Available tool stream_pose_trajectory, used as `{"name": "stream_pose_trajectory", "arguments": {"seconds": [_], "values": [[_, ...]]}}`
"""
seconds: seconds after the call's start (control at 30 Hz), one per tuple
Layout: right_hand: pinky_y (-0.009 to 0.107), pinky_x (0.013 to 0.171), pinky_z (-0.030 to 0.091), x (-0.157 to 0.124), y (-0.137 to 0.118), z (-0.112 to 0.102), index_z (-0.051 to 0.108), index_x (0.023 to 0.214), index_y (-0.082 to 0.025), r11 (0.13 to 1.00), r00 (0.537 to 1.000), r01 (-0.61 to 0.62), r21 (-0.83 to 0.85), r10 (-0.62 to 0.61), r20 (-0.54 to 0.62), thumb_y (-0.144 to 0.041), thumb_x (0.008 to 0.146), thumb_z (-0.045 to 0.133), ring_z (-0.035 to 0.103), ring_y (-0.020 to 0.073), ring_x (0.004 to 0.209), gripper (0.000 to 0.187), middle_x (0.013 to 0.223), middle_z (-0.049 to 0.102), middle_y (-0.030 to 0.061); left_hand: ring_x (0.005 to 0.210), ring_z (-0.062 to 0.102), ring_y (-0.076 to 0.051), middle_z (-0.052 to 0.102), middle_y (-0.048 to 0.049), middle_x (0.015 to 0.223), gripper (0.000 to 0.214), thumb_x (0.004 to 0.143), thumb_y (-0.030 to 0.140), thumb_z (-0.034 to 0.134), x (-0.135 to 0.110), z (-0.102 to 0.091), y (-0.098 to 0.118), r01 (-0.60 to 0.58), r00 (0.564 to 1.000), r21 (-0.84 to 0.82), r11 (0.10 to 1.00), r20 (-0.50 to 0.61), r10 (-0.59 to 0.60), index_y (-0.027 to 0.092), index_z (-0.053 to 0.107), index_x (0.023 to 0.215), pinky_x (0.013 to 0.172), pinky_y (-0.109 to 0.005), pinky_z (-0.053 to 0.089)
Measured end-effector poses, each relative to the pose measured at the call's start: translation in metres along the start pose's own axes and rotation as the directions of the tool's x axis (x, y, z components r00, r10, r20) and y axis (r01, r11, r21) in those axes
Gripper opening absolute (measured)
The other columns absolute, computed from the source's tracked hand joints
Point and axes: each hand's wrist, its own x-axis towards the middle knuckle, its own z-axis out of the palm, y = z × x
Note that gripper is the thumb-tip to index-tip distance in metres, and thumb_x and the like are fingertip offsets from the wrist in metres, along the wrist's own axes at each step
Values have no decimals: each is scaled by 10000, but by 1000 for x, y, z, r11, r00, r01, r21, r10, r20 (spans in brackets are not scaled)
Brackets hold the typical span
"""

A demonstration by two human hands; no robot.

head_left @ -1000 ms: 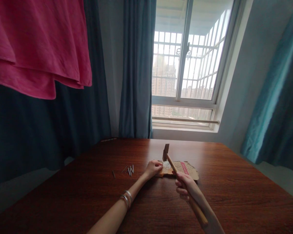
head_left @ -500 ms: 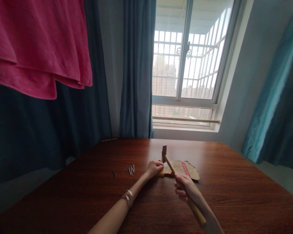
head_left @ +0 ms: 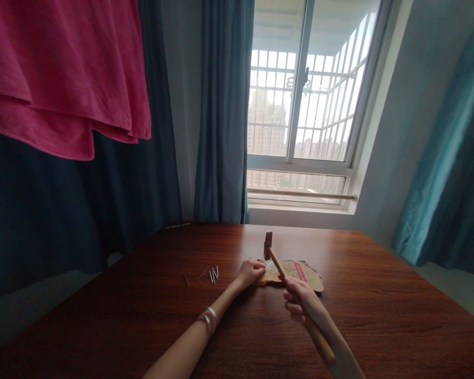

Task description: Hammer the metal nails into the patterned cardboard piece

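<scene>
My right hand (head_left: 300, 299) is wrapped around the wooden handle of a hammer (head_left: 316, 337). Its metal head is held just above the fingertips of my left hand (head_left: 253, 272). Those fingers are pinched at the left end of a flat piece of cardboard (head_left: 288, 271), holding a thin nail (head_left: 265, 265) upright; the nail is small and partly hidden by the fingers. The cardboard has a speckled pattern, a red band and ragged edges. Bracelets circle my left wrist.
Several loose nails (head_left: 213, 275) lie on the brown wooden table (head_left: 142, 326), left of my left forearm, with another nail (head_left: 186, 280) farther left. Beyond the table's far edge is a barred window (head_left: 296, 105) with blue curtains (head_left: 223, 116). A pink cloth (head_left: 71, 79) hangs at upper left.
The hammer head has risen slightly and moved a little to the right, off the nail. My left hand keeps its pinch on the cardboard.
</scene>
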Motion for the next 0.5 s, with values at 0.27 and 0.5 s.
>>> {"name": "stream_pose_trajectory", "arguments": {"seconds": [0.27, 0.5], "values": [[129, 260, 144, -1, 1, 0, 469, 924, -210, 999, 999, -41, -3, 41, 12, -471, 647, 657, 297, 10, 265, 424, 495, 442, -109, 611, 482, -124, 588, -10, 622, 236, 735, 260, 512, 1, 1, -2, -4, 1000, 11, 1000, -13, 4, 132, 687, 644, 586, -211, 315], [128, 254, 137, 0, 2, 0, 464, 916, -217, 1000, 1000, -6, 6, 6, 15, -471, 654, 650, 290, 9, 259, 410, 502, 457, -105, 621, 494, -128, 598, -12, 633, 230, 734, 260, 516, 0, 1, -2, 1, 1000, -12, 1000, -3, -1, 132, 694, 665, 580, -211, 316]]}}
